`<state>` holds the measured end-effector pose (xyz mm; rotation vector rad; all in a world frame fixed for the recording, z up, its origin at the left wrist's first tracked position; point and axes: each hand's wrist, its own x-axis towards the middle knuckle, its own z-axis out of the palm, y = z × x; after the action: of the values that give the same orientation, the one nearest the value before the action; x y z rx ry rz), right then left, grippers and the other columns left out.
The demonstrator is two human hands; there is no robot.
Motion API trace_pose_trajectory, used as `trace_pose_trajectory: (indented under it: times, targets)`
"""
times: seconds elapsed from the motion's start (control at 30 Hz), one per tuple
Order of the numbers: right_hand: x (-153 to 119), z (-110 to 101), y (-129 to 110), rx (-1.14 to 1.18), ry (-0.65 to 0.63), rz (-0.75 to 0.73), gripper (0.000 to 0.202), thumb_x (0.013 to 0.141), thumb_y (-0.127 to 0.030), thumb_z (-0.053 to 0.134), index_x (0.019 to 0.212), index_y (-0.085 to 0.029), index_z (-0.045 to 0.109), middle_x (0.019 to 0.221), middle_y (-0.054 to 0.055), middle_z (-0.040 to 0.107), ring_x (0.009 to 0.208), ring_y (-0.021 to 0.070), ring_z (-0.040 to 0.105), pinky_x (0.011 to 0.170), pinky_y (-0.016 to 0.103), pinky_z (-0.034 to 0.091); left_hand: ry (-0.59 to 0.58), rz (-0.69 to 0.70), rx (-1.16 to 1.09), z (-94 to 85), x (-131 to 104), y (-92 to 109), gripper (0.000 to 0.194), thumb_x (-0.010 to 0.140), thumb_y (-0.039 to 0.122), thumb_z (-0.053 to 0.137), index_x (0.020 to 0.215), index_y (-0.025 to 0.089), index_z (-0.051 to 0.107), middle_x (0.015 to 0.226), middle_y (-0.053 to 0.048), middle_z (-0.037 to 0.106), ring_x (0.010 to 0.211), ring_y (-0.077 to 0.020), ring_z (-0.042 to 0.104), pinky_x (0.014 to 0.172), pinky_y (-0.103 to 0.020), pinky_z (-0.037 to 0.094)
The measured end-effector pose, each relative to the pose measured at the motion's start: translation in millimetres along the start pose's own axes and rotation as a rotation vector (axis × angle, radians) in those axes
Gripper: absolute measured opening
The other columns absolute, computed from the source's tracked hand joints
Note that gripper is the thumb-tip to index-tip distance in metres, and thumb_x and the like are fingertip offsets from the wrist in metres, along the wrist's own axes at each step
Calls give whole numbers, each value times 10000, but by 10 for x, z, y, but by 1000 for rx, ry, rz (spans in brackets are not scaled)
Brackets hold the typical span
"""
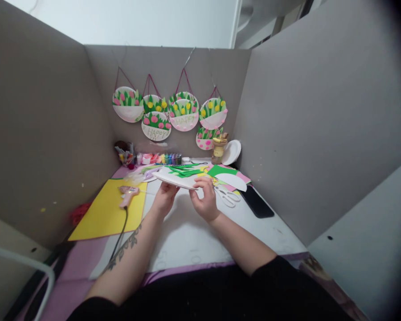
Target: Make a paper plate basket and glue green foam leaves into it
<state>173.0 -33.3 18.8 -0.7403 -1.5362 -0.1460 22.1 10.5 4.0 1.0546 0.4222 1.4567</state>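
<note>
A white paper plate (175, 179), seen almost edge-on, is raised over the middle of the desk between both my hands. My left hand (166, 198) is closed on its near underside at the left, the fingers partly hidden beneath it. At the right part of the rim, my right hand (205, 198) pinches the edge with curled fingers. Green paper leaves (183, 170) show just past the rim; I cannot tell whether they lie on the plate or behind it. White-handled scissors (226, 197) lie right of my right hand, near a white cut plate piece (232, 181).
On the left, a pink glue gun (128, 195) with a black cord rests on a yellow sheet (103, 216). A black phone (256, 203) lies at right. Paint pots (167, 159) and a jar (218, 154) line the back, below hanging flower plates (183, 113). Grey partitions enclose three sides.
</note>
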Motion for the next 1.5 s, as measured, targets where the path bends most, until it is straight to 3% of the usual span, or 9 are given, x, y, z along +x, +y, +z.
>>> trace_pose_trajectory:
  times: [0.33,0.53,0.77,1.5]
  targets:
    - [17,-22,-11,-26,2,-17,64,819,-163,541,854,-215,529,954,71,593,949,216,565,869,431,443,3,-22,3,27,-4,2,375,666,257,775,1014,263,636,1095,-10,654,1101,-210,548,959,-372,406]
    - [25,-18,-22,-12,9,-23,164,788,-168,584,942,-205,542,998,86,585,989,225,554,888,428,441,26,-38,33,28,-1,-2,379,661,262,777,1010,245,630,1094,-17,661,1090,-211,553,950,-355,408]
    - [8,-20,2,-28,-9,-10,82,797,-155,546,852,-213,563,961,70,587,960,221,559,888,427,431,-11,-18,70,37,5,-36,348,682,289,762,996,217,632,1106,-45,664,1093,-247,557,964,-402,402]
    - [-6,-1,38,-59,-8,10,66,793,-164,571,830,-215,591,968,65,578,964,219,559,895,429,434,-33,-12,119,-56,48,-156,440,662,287,775,1068,211,621,1134,-72,652,1125,-260,542,1010,-432,351]
